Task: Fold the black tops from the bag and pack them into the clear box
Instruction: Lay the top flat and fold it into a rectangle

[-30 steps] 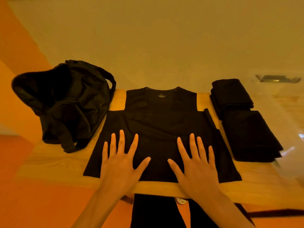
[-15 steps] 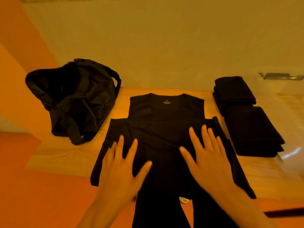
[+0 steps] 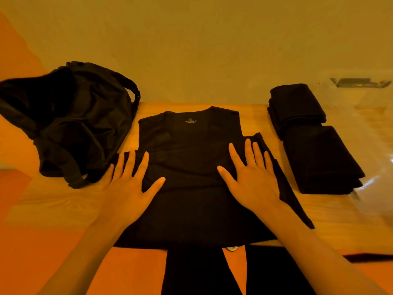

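A black top (image 3: 191, 150) lies flat on the wooden table (image 3: 53, 205), neck towards the wall, its hem reaching the near edge. My left hand (image 3: 129, 186) presses flat on its left side with fingers spread. My right hand (image 3: 253, 177) presses flat on its right side, near the folded-in sleeve. The black bag (image 3: 70, 124) slumps open at the left. Two folded black tops (image 3: 314, 150) sit stacked at the right, beside or inside the clear box (image 3: 372, 145), whose walls are hard to make out.
A pale wall runs behind the table. The clear box's dark handle (image 3: 361, 81) shows at the far right. My dark trouser legs (image 3: 200, 273) show below the table's near edge, over an orange floor.
Both hands have slid outward and up the top, from its lower middle to its sides, smoothing the cloth. The camera has shifted slightly.
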A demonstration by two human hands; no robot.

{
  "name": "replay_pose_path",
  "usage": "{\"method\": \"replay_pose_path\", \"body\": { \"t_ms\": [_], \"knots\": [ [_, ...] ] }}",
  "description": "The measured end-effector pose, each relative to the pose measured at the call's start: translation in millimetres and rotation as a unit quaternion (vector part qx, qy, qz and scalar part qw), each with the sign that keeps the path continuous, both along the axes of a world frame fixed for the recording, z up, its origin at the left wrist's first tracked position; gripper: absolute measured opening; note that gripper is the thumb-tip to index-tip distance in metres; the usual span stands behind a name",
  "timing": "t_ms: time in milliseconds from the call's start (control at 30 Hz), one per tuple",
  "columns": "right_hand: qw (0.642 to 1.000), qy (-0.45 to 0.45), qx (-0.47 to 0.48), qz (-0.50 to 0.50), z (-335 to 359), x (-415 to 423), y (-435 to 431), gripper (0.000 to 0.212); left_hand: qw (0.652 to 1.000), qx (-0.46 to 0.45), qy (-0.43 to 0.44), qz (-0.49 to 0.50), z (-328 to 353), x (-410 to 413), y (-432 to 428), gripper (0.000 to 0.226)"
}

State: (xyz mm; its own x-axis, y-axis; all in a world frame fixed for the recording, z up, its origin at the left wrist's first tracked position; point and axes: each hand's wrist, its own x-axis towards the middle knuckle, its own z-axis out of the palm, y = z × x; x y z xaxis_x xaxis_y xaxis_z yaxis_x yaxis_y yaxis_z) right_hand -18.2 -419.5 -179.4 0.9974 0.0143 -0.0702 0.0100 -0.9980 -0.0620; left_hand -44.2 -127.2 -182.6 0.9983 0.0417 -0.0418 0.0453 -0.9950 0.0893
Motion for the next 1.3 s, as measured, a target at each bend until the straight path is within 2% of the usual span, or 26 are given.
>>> {"method": "replay_pose_path", "body": {
  "t_ms": [100,167,233,267,333,433,600,767,867,1000,1133,1300],
  "knots": [
    [0.999,0.043,0.03,0.013,11,1,-2,0.076,0.999,-0.039,-0.031,-0.014,7,0,0,0.093],
    [0.995,0.038,0.093,-0.01,30,9,-11,0.067,0.996,-0.064,-0.059,-0.026,18,8,7,0.076],
    [0.995,-0.028,0.084,-0.037,47,30,-23,0.052,0.993,-0.019,-0.1,-0.067,27,24,21,0.055],
    [0.996,-0.029,0.067,-0.044,55,46,-29,0.046,0.989,0.03,-0.109,-0.093,32,34,29,0.047],
    [0.997,0.039,0.037,-0.058,69,76,-35,0.04,0.983,0.126,-0.058,-0.122,44,53,41,0.044],
    [0.986,0.145,0.024,-0.078,74,105,-40,0.029,0.974,0.183,0.034,-0.126,62,70,46,0.045],
    [0.989,0.12,0.017,-0.084,60,109,-44,0.016,0.979,0.14,0.084,-0.121,69,75,57,0.038],
    [0.989,0.119,0.003,-0.09,65,108,-42,0.011,0.973,0.152,0.112,-0.13,76,81,57,0.014],
    [0.992,0.099,0.002,-0.077,71,105,-44,0.01,0.982,0.107,0.091,-0.122,75,80,60,0.016],
    [0.991,0.088,0.062,-0.076,79,99,-56,0.003,0.995,-0.048,0.057,-0.073,82,74,63,0.019],
    [0.995,0.021,0.076,-0.057,86,88,-69,0.011,0.988,-0.151,0.016,-0.04,96,66,59,0.017],
    [0.991,-0.061,0.099,-0.067,100,70,-85,0.018,0.974,-0.221,-0.043,0.016,108,56,62,0.01]
  ]
}}
